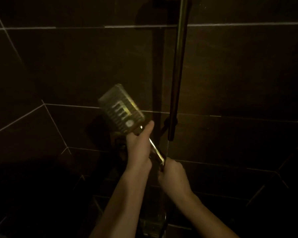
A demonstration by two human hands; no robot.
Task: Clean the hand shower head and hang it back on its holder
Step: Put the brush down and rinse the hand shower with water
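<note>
The scene is very dark. A rectangular chrome hand shower head [121, 109] with rows of nozzles tilts up to the left, its face turned toward me. My left hand [139, 148] grips the upper part of its handle [157, 152], thumb up near the head. My right hand [172, 172] is closed around the lower end of the handle, where the hose joins. A dark vertical rail [177, 74] runs down the wall just right of the hands, with a holder bracket [169, 124] near its lower end. No cloth or brush is visible.
Dark brown wall tiles [76, 66] with pale grout lines fill the view. A chrome tap fitting [150, 225] glints faintly below my forearms. A fixture [118, 145] sits on the wall behind my left hand, too dark to make out.
</note>
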